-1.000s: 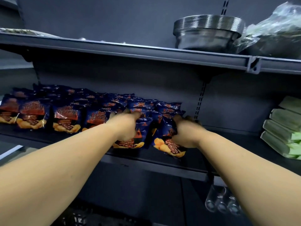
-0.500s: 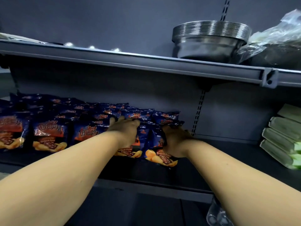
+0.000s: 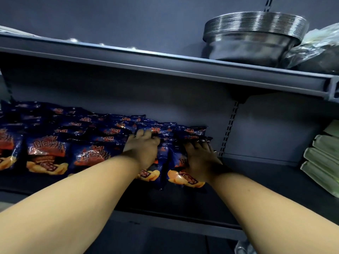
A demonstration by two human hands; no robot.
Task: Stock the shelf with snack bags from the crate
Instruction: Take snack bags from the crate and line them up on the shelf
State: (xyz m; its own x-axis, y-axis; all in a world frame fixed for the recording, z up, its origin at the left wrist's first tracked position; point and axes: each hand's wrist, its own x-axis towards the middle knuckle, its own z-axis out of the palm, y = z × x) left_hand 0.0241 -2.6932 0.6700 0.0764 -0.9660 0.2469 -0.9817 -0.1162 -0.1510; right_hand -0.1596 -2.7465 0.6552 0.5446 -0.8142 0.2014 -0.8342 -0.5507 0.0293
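Several dark blue snack bags with orange print lie in overlapping rows on the left half of the dark shelf. My left hand lies flat with straight fingers on the bag second from the right. My right hand presses with spread fingers on the rightmost bag. Both bags lean back against the row behind them. The crate is out of view.
Pale green packs are stacked at the shelf's right end, with bare shelf between them and the bags. The upper shelf carries stacked steel bowls and a plastic-wrapped bundle. A slotted upright runs down the back panel.
Both hands have pushed the two front bags deeper into the shelf against the row. Their fingers have flattened onto the bags. The view has tilted up and to the right.
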